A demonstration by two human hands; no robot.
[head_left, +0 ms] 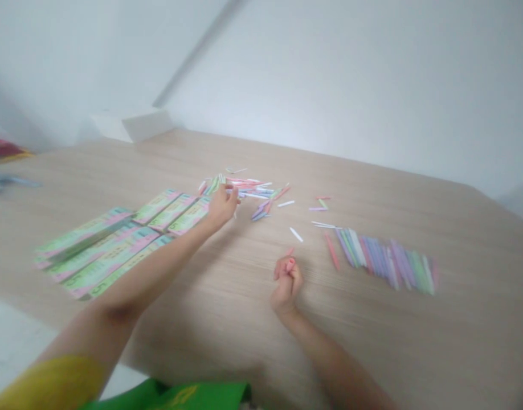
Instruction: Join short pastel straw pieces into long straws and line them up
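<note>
My right hand (pixel 287 285) grips a pink stick (pixel 290 263); to its right, one row of sticks (pixel 379 259) seems already arranged. Near my left hand (pixel 223 205), whose grip I cannot tell, loose sticks (pixel 249 183) remain unaligned.

Light: bright, diffuse, cool in cast; source outside your view. Wall (pixel 351 85): pale, washed out nearly to white. Floor (pixel 13 347): a whitish sheen at your lower left. Shadows: soft-edged — darkest on the table (pixel 458 341) just in front of you, fainter beside your right hand (pixel 286 287). Blur: general; the stick row (pixel 379 259) smeared, print on your boxes (pixel 159 206) barely legible. Margins: wide-angle stretch, your left edge especially indistinct.
</note>
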